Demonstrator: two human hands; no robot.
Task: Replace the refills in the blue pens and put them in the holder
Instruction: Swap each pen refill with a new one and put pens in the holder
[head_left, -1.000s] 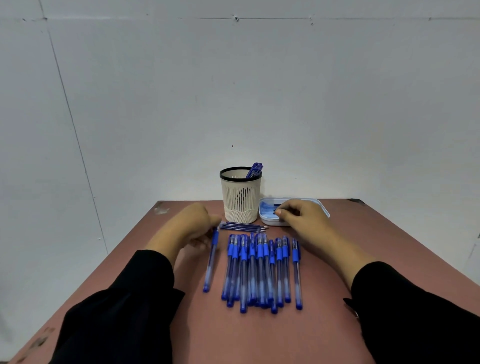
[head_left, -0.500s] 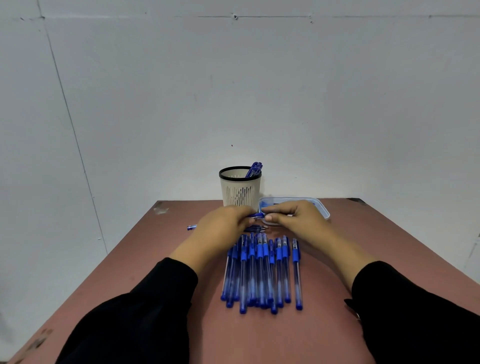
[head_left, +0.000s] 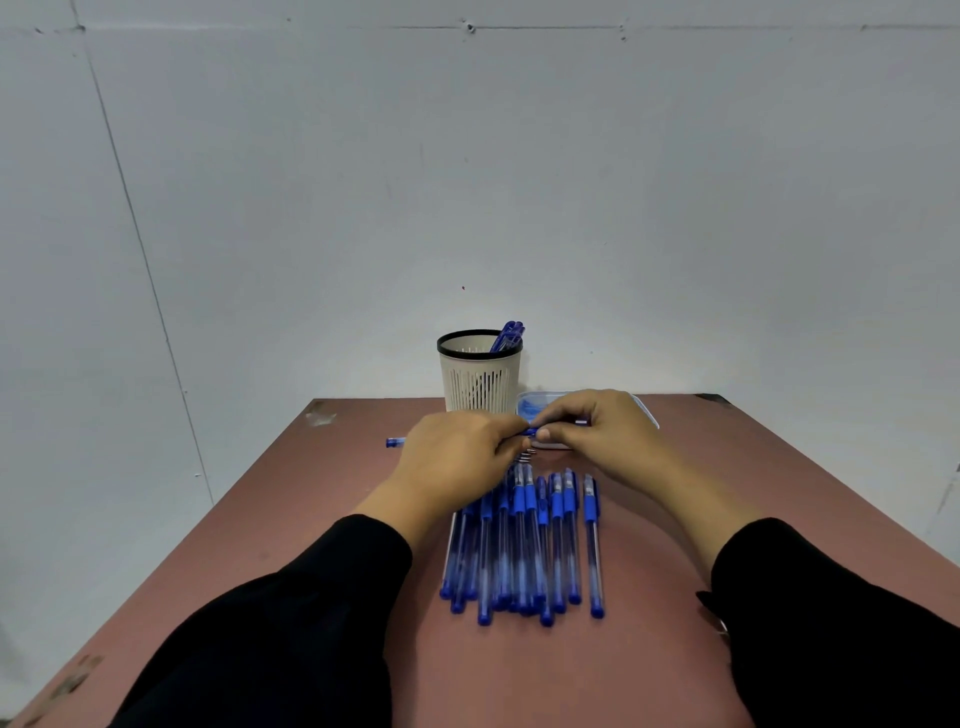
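Gripping: left hand (head_left: 457, 462) and right hand (head_left: 605, 434) pinch one blue plastic pen (head_left: 395, 442) before the beige slotted holder (head_left: 479, 382).
Row: blue pens (head_left: 524, 545) lie nearer than the holder.
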